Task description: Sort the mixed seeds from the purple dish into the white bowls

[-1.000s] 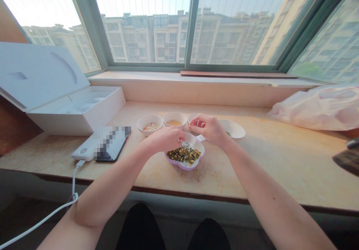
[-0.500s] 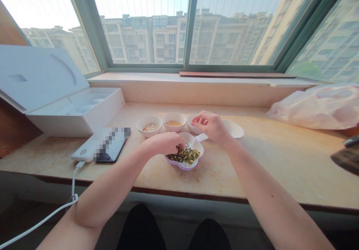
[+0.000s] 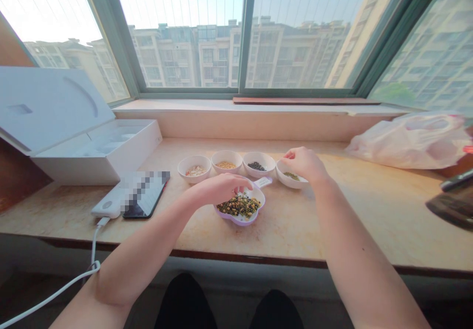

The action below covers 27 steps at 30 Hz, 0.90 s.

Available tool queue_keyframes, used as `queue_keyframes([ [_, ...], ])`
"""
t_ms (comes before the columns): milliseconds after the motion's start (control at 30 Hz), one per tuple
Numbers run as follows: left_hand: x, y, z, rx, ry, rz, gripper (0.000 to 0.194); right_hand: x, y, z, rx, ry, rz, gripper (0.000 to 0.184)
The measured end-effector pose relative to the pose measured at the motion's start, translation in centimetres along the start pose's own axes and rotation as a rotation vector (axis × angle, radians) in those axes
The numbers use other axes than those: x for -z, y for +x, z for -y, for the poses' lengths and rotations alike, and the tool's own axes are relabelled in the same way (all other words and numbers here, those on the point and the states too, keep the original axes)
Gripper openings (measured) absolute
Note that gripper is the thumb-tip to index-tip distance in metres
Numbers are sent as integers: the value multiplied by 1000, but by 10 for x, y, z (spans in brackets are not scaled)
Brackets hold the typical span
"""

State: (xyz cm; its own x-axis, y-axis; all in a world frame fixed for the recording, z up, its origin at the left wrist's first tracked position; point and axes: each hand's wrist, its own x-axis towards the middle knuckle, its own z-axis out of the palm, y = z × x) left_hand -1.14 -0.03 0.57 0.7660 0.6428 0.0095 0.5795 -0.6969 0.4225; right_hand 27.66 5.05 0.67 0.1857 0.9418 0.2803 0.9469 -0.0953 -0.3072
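My left hand (image 3: 218, 189) hangs with its fingers drawn together just over the rim of a lilac flower-shaped dish (image 3: 226, 214), which holds a mix of dark and green-yellow beans (image 3: 239, 206). Whether those fingers hold anything is hidden. My right hand (image 3: 305, 164) curls above a white bowl (image 3: 291, 182) with a few green grains (image 3: 291, 176). Behind the dish stand a white bowl of pale pieces (image 3: 194, 170), one of yellow grains (image 3: 226, 165) and one of black beans (image 3: 258, 166). A white handle (image 3: 263, 182) sticks out from the dish.
To the left stand an open white box (image 3: 55, 107), a white power bank (image 3: 109, 202) with a cable, and a phone (image 3: 146, 194) with a pixelated screen. A plastic bag (image 3: 410, 142) lies at the right, past a dark object (image 3: 453, 203) at the frame edge. A window rises behind the ledge.
My right hand has moved right, off the black bean bowl and over the green grain bowl. My left hand has lifted out of the mix, which now lies uncovered.
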Motion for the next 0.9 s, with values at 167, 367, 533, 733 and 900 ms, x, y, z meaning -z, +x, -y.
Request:
queue_keyframes([
  [167, -5, 1, 3, -57, -15, -71, 65, 1, 3, -9, -56, -17, 129, 17],
  [367, -5, 1, 4, -101, -15, -132, 62, -5, 5, -14, -65, -54, 269, 16],
  [533, -5, 1, 5, -96, -82, -107, 55, -2, 3, -11, -104, -69, 204, 28],
  [733, -4, -1, 4, -19, -70, -69, 63, 2, -3, 3, -4, 35, -7, 24],
  [900, -7, 2, 6, -81, -56, -183, 58, -3, -9, 24, 118, 330, -72, 20],
])
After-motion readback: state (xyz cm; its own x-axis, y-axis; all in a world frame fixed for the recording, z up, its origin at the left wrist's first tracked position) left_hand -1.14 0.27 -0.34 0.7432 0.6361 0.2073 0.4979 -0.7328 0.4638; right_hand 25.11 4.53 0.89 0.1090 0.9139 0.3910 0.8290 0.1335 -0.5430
